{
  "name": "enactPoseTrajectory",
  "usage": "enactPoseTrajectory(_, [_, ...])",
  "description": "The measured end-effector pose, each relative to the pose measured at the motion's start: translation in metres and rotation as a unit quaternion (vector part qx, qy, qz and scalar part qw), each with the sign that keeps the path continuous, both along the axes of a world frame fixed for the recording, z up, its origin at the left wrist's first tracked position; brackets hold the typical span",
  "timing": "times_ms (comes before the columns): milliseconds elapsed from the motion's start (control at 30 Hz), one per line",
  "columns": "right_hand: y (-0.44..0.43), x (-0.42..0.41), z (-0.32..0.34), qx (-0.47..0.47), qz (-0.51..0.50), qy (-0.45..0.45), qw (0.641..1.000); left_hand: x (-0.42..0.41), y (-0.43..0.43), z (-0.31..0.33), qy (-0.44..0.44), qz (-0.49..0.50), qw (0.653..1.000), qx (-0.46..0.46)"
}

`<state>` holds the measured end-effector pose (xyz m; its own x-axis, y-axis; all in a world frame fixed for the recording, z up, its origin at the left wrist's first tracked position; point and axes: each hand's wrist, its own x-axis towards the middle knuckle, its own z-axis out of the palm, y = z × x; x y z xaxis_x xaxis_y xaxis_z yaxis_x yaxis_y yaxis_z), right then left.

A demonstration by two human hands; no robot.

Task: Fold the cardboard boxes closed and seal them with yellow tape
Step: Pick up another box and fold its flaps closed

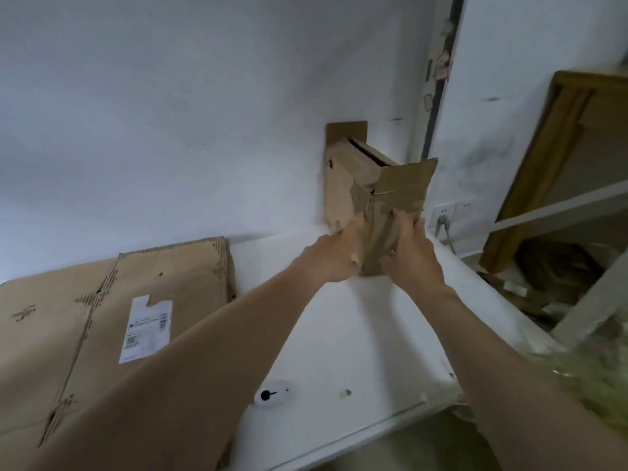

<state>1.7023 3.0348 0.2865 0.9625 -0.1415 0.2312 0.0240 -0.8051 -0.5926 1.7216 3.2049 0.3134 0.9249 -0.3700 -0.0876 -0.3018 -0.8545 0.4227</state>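
At the lower left of the frame a large flattened carton (112, 311) lay on the white counter (339, 334), a shipping label (146, 329) on its face. In the centre, my left hand (334, 256) gripped the left side of the small cardboard box (353, 185), fingers curled onto it low down. The box stood upright against the wall with its top open, one flap (346, 130) flat against the wall and another (407, 181) sticking up on the right. My right hand (413, 256) clasped the box's right side at the same height. I judged it best to draw the box clear of the wall first, set it square on the counter, then fold the opposite flaps in pairs. I saw no yellow tape in view.
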Motion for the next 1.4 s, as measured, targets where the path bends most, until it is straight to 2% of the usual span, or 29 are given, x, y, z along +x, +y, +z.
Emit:
enactPoseTrajectory(100, [0.000, 0.001, 0.011, -0.020, -0.035, 0.051, 0.998, -0.004, 0.012, 0.006, 0.015, -0.016, 1.000, 0.004])
enactPoseTrajectory(267, [0.015, -0.024, 0.027, -0.044, -0.001, 0.109, 0.993, -0.040, 0.087, 0.014, -0.032, 0.004, 0.999, 0.012])
enactPoseTrajectory(533, [0.127, -0.119, 0.049, -0.053, 0.160, 0.121, 0.978, -0.164, 0.212, 0.014, -0.033, 0.086, 0.996, -0.004])
enactPoseTrajectory(667, [0.180, -0.167, 0.031, -0.063, 0.233, 0.121, 0.963, -0.224, 0.247, -0.009, 0.049, 0.105, 0.993, 0.008])
enactPoseTrajectory(767, [0.195, -0.185, 0.005, -0.093, 0.251, 0.148, 0.952, -0.250, 0.268, -0.029, 0.050, 0.123, 0.991, 0.031])
enactPoseTrajectory(833, [0.195, -0.188, -0.013, -0.116, 0.251, 0.167, 0.946, -0.257, 0.277, -0.043, 0.046, 0.125, 0.989, 0.064])
enactPoseTrajectory(933, [0.191, -0.182, -0.030, -0.159, 0.240, 0.174, 0.942, -0.261, 0.282, -0.062, 0.087, 0.140, 0.984, 0.073])
enactPoseTrajectory(1033, [0.186, -0.171, -0.042, -0.190, 0.221, 0.180, 0.940, -0.266, 0.285, -0.077, 0.055, 0.138, 0.983, 0.104])
enactPoseTrajectory(1100, [0.184, -0.165, -0.047, -0.212, 0.212, 0.179, 0.937, -0.265, 0.284, -0.079, 0.047, 0.121, 0.983, 0.130])
enactPoseTrajectory(1267, [0.171, -0.153, -0.053, -0.227, 0.160, 0.147, 0.949, -0.258, 0.268, -0.072, 0.102, 0.084, 0.974, 0.182])
enactPoseTrajectory(1400, [0.155, -0.148, -0.046, -0.232, 0.104, 0.175, 0.951, -0.257, 0.268, -0.064, 0.079, 0.085, 0.968, 0.225])
